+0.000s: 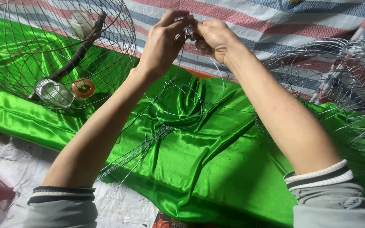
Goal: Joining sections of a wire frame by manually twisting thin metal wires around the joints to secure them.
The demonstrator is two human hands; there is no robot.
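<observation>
The left hand (163, 42) and right hand (214, 38) are pinching together, each grip clamped on thin wire (178, 90) held up over the green cloth (199, 169). A springy loose end is likely flicking free or pricking a finger. The cloth is lying over a striped sheet (275, 21), with a round cage (55, 50) sitting at the left.
</observation>
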